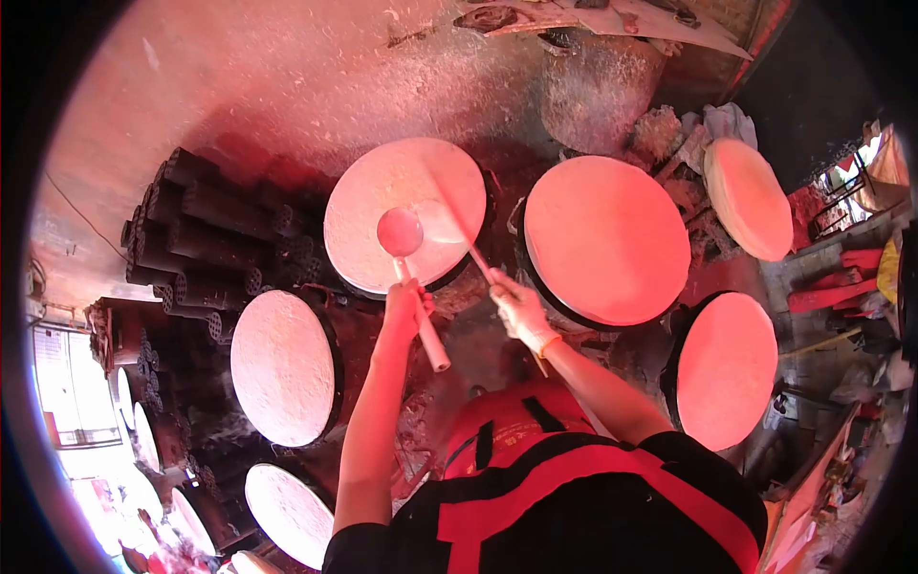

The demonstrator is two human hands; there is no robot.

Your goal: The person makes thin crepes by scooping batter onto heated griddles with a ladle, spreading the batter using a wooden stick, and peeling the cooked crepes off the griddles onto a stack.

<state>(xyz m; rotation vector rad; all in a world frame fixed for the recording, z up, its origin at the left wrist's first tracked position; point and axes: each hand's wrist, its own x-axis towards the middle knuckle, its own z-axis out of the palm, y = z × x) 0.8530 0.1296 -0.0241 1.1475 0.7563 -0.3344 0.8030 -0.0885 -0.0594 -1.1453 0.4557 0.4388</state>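
My left hand (406, 304) is wrapped round the pale handle of a ladle (400, 232), whose round bowl is over a large white disc-shaped surface (363, 206). A thin stick (464, 230) is gripped in my right hand (521, 314), which wears a pale glove or wrap with a yellowish edge at the wrist. The stick slants up and left across the same disc. Whether the bowl and the stick touch the surface I cannot tell.
Several more round pale discs (607, 239) surround me on dark-rimmed stands. Dark perforated cylinders (225, 210) are stacked at the left by the wall. Upper centre holds a large drum (601, 91) under a cluttered board (612, 17). Red cloth-like items (837, 287) lie at the right.
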